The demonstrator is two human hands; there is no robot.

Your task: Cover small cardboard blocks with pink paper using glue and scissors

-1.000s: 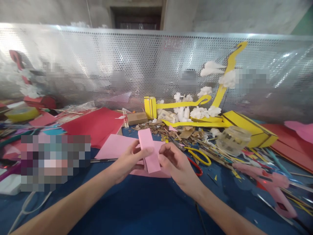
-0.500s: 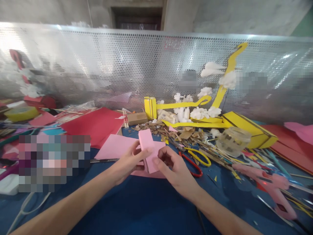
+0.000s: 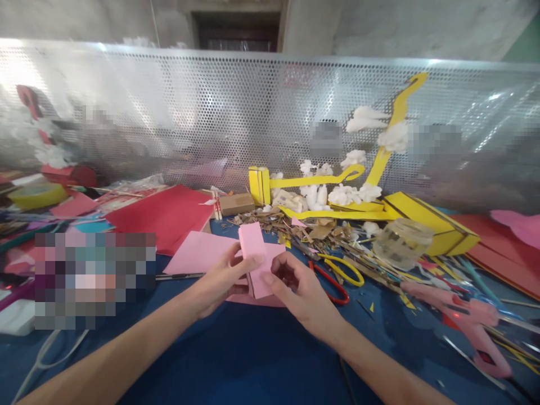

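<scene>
A small pink paper-covered box (image 3: 252, 241) is tilted between my hands above the blue tabletop. My left hand (image 3: 221, 278) grips it from the left, thumb across its front and fingers behind. On the right, my right hand (image 3: 297, 287) is curled with its thumb pressed to the lower right part of the pink paper; its other fingertips are partly hidden. A dark edge line runs down the box's lower left side. Behind and below lies a larger pink sheet (image 3: 198, 251).
Red-handled (image 3: 337, 295) and yellow-handled scissors (image 3: 352, 273) lie right of my hands. Farther right are a pink glue gun (image 3: 462, 315) and a clear tape roll (image 3: 403, 242). Cardboard scraps (image 3: 320, 230), yellow paper models (image 3: 430, 225) and red sheets (image 3: 162, 216) line the metal mesh panel (image 3: 236, 112).
My right thumb has shifted slightly left along the pink paper. Otherwise the hands and the box stay almost where they were.
</scene>
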